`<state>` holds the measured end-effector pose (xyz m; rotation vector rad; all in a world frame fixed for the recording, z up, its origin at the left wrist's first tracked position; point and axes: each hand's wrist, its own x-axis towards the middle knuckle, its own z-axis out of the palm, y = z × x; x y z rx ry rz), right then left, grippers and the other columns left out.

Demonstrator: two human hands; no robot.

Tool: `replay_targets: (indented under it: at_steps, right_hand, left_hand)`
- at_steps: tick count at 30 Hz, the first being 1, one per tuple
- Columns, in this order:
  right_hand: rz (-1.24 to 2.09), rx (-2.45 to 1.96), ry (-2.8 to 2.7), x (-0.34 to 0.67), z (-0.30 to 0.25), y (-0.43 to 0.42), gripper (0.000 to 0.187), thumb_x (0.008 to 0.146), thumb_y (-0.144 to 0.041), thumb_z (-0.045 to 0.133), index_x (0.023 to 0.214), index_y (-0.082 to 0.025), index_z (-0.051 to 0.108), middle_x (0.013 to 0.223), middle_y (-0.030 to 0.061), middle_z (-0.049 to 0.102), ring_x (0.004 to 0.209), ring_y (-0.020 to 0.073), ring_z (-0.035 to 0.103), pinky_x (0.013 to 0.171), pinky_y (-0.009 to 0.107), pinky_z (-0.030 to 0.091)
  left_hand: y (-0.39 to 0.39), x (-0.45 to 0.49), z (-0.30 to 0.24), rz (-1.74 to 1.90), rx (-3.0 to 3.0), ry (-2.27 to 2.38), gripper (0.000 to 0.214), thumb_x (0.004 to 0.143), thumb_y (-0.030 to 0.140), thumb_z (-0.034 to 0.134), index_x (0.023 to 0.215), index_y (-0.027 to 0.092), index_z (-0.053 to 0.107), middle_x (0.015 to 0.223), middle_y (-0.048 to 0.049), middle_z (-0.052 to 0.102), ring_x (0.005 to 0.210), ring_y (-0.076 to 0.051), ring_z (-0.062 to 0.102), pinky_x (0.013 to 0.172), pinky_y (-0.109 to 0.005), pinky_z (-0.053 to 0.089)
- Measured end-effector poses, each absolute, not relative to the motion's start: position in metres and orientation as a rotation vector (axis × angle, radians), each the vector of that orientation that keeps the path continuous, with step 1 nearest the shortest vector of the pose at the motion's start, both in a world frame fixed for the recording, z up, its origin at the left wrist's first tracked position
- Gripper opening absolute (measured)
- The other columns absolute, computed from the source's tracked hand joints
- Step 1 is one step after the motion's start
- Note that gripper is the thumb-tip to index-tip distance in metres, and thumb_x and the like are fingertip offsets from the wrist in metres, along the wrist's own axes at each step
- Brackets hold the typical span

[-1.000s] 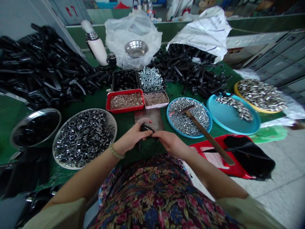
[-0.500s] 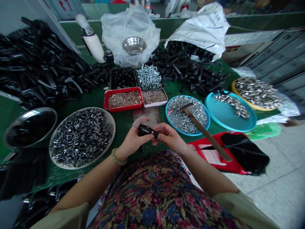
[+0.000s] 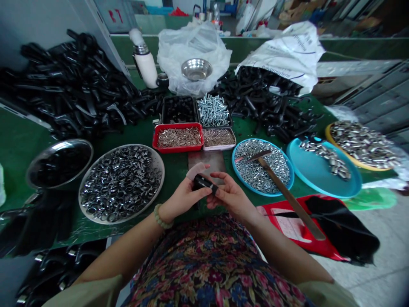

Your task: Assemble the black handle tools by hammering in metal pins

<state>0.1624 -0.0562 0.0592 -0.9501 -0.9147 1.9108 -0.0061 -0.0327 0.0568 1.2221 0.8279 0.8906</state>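
Note:
My left hand is closed around a short black cylindrical part with pale lettering on its side. A light wrap covers one of that hand's fingers. At the part's right end, the thumb and fingers of my right hand pinch its tip. Just beyond the hands a flat metal plate lies on the green table. A hammer rests across the blue tray of small metal pieces, to the right of my right hand.
A round tray of shiny ring clamps stands at left, beside a steel bowl. Behind the plate are a red tray of pins and bolts. Black handles are heaped at back left. A second blue tray is at right.
The whole scene has shifted right and slightly down in view as the camera turned. Both hands keep hold of the black part, which tilts a little more downward to the right.

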Motion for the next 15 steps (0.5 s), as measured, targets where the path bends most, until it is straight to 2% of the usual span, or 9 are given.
replay_targets:
  at_steps: [3,5,7,9,11,12,15]
  right_hand:
    - [1.863,-1.041,-1.058,0.165,0.061,-0.042,0.039,0.081,-0.04,0.067,0.103,-0.023,0.039,0.07,-0.0033,0.068,0.061,0.0147,0.069,0.061,0.029,0.056]
    - [1.816,-1.093,-1.341,0.168,0.068,-0.015,0.031,0.083,-0.04,0.063,0.096,-0.023,0.042,0.07,-0.0024,0.066,0.063,0.0159,0.068,0.062,0.031,0.055]
    - [1.541,-1.173,-1.737,0.166,0.077,0.028,0.022,0.085,-0.038,0.06,0.092,-0.02,0.049,0.075,0.0013,0.067,0.067,0.017,0.067,0.065,0.033,0.054]
    - [0.891,-1.311,-2.091,0.155,0.084,0.078,0.013,0.087,-0.03,0.056,0.089,-0.017,0.058,0.088,0.0067,0.068,0.082,0.019,0.066,0.077,0.034,0.051]
    - [0.366,-1.338,-2.47,0.133,0.085,0.123,0.016,0.089,-0.023,0.052,0.091,-0.014,0.064,0.103,0.0136,0.067,0.097,0.0235,0.063,0.086,0.037,0.048]
    - [0.209,-1.339,-2.625,0.121,0.082,0.141,0.019,0.089,-0.02,0.049,0.093,-0.012,0.066,0.106,0.0165,0.067,0.1,0.0253,0.062,0.086,0.037,0.047]
    - [0.085,-1.318,-2.807,0.09,0.07,0.171,0.023,0.086,-0.009,0.048,0.091,-0.007,0.07,0.102,0.0217,0.069,0.1,0.0275,0.063,0.087,0.037,0.046]
  left_hand:
    - [-0.024,-0.015,0.059,0.825,1.391,0.961,0.1,0.07,0.036,0.076,0.149,0.021,0.016,0.119,-0.0102,0.057,0.105,-0.026,0.058,0.096,-0.042,0.047]
    - [-0.013,-0.024,0.06,0.766,1.544,1.063,0.092,0.079,0.041,0.066,0.151,0.017,0.013,0.131,-0.014,0.052,0.119,-0.028,0.052,0.104,-0.042,0.041]
    - [0.002,-0.03,0.06,0.687,1.737,1.124,0.07,0.091,0.037,0.049,0.15,0.016,0.018,0.138,-0.0142,0.049,0.126,-0.027,0.048,0.108,-0.04,0.037]
    - [0.016,-0.026,0.057,0.566,1.983,1.119,0.057,0.093,0.03,0.042,0.147,0.016,0.029,0.135,-0.0136,0.053,0.123,-0.026,0.05,0.107,-0.039,0.037]
    - [0.026,-0.015,0.049,0.411,2.257,1.079,0.054,0.089,0.027,0.05,0.14,0.015,0.039,0.127,-0.0146,0.058,0.119,-0.028,0.053,0.105,-0.043,0.038]
    - [0.028,-0.007,0.044,0.345,2.384,1.068,0.056,0.085,0.026,0.056,0.138,0.014,0.042,0.126,-0.0159,0.059,0.118,-0.03,0.053,0.105,-0.045,0.037]
    - [0.027,0.008,0.026,0.288,2.623,1.111,0.059,0.082,0.025,0.062,0.136,0.011,0.045,0.132,-0.0192,0.056,0.124,-0.031,0.048,0.112,-0.051,0.026]
